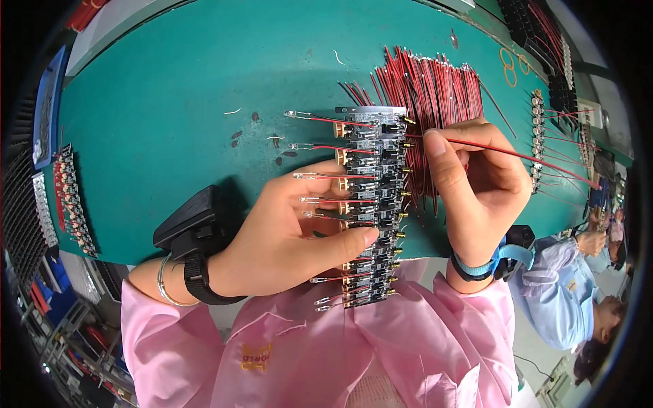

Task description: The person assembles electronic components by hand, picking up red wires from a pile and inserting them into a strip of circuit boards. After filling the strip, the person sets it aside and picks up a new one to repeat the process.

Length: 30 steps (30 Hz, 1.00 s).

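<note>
My left hand (pixel 292 228) grips a long strip of black circuit boards (pixel 371 183), thumb on top and fingers behind it. Along its left edge stick out clear LEDs (pixel 306 176) on thin red and black leads; small brass-coloured parts line the right edge. My right hand (pixel 483 180) pinches a red wire (pixel 517 154) between thumb and forefinger. One end of the wire points at the strip's right edge near the top; whether it touches is hard to make out. The other end reaches far right past my hand. Behind the strip lies a thick bundle of red and black wires (pixel 442 88).
Another board strip with wires (pixel 537 136) lies at the right of the green table (pixel 190 88), one more (pixel 73 197) at the left edge. Rubber bands (pixel 509 66) lie at the back right. Racks stand at far left. A person in light blue (pixel 564 292) sits at right.
</note>
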Tool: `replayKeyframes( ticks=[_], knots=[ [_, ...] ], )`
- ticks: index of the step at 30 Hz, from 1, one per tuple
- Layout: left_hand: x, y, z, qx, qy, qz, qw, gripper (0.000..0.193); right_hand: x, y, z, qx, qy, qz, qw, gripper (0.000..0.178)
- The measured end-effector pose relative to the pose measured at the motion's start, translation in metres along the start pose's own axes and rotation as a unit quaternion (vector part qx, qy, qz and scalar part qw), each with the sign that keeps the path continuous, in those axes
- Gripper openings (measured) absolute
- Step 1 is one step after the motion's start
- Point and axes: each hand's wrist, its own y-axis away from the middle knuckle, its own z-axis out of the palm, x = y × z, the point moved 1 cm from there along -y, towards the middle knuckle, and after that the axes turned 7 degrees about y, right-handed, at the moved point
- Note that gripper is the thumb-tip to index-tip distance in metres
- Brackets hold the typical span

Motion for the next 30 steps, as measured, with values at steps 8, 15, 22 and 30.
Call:
replayKeyframes(
  ticks=[8, 15, 22, 30],
  knots=[
    [-0.0018, -0.0004, -0.0002, -0.006, 0.001, 0.02, 1.0, 0.04, 0.0012, 0.0002, 0.0001, 0.003, 0.03, -0.017, 0.999, 0.009],
    [-0.0003, 0.0011, -0.0001, -0.006, 0.003, 0.015, 1.0, 0.04, 0.0001, 0.0012, 0.0004, -0.001, 0.027, -0.015, 1.0, 0.01],
    [-0.0002, 0.0011, 0.0005, -0.005, -0.001, 0.016, 1.0, 0.04, 0.0033, -0.0004, 0.001, 0.026, -0.003, -0.054, 0.998, 0.011],
    [-0.0033, 0.0003, -0.0015, -0.011, -0.013, 0.022, 1.0, 0.041, 0.0026, 0.0011, 0.003, 0.013, 0.002, -0.033, 0.999, 0.01]
  ],
)
